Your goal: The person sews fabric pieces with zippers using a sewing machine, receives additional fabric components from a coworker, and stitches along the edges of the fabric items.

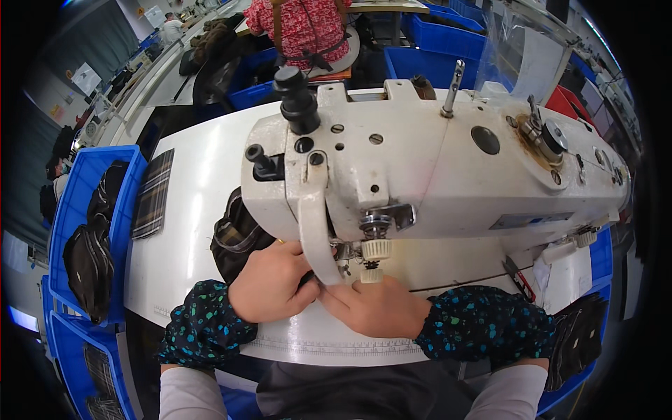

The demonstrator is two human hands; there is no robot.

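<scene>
A white sewing machine stands across the table, its needle area mostly hidden behind the pale lever and tension knobs. A dark cloth piece with a plaid part lies bunched left of the machine head. My left hand curls over its near end, fingers closed on it, and a bit of dark cloth shows by the thumb. My right hand is just below the tension knobs, its fingers pressed together and reaching toward my left thumb. The machine covers some of its fingers; what they pinch cannot be made out.
A flat plaid piece lies on the white table at left. Blue bins with dark cloth flank the table. Red-handled snips lie right of the machine. Dark cloth hangs at lower right. A person in red sits ahead.
</scene>
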